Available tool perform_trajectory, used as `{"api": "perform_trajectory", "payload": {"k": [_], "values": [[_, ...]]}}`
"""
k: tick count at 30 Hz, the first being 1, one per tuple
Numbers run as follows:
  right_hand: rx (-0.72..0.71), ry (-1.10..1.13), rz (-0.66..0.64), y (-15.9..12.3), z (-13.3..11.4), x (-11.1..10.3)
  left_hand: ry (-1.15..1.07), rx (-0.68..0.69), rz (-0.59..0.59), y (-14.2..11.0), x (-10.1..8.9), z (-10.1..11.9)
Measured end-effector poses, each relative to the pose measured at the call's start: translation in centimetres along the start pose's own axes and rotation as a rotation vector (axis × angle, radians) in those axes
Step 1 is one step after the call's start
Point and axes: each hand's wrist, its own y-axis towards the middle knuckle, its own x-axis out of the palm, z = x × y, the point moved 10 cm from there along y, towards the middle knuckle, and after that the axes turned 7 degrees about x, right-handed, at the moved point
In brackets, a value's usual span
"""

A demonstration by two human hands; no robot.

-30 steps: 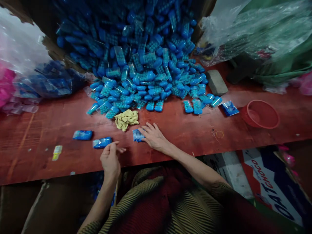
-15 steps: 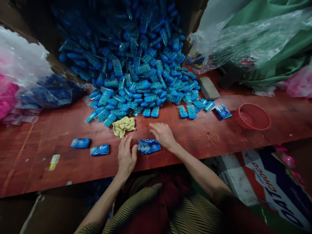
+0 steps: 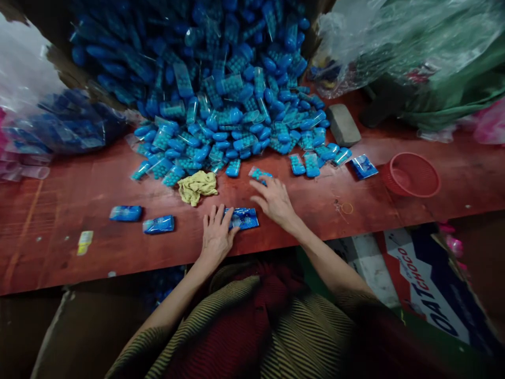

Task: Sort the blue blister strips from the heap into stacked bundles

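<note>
My left hand lies with its fingers spread over the left end of some flat blue printed packets, stacked close to the table's front edge. Beyond them, my right hand has its fingers at a small clear container of blue balls, which lies tilted; its lower part is hidden by the fingers. The thumb is apart from it. A crumpled yellow cloth sits just past my left hand. To the left lie two filled blue packs, one nearer and one farther.
A large heap of blue ball-filled containers spills from a carton at the back. Rightward are a grey block, a blue packet and a red plastic basket. Clear bags stand at both sides; a yellow-white label lies at left.
My right hand has reached forward to a container at the heap's front, which now lies turned and apart from its neighbour. My left hand has moved right onto the flat packets. The view has shifted.
</note>
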Motion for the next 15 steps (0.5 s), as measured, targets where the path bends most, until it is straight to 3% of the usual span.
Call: {"api": "perform_trajectory", "payload": {"k": [2,4,10,12,15], "values": [[-0.130,0.030,-0.069,-2.4,-1.8,1.5,0.176,0.054,-0.069,0.4,0.8,-0.1],[-0.171,0.034,-0.073,-3.4,-2.9,3.0,0.253,0.099,-0.079,1.1,1.0,-0.3],[-0.150,0.053,0.050,-0.9,-3.6,4.4,0.203,0.159,-0.007,3.2,0.4,-0.9],[-0.151,0.063,0.078,-0.3,-3.5,4.0,0.107,0.148,0.088,3.0,-0.6,-0.7],[-0.142,0.101,0.139,-0.5,-3.3,2.7,-0.128,0.029,0.338,1.2,-3.3,-0.7]]}}
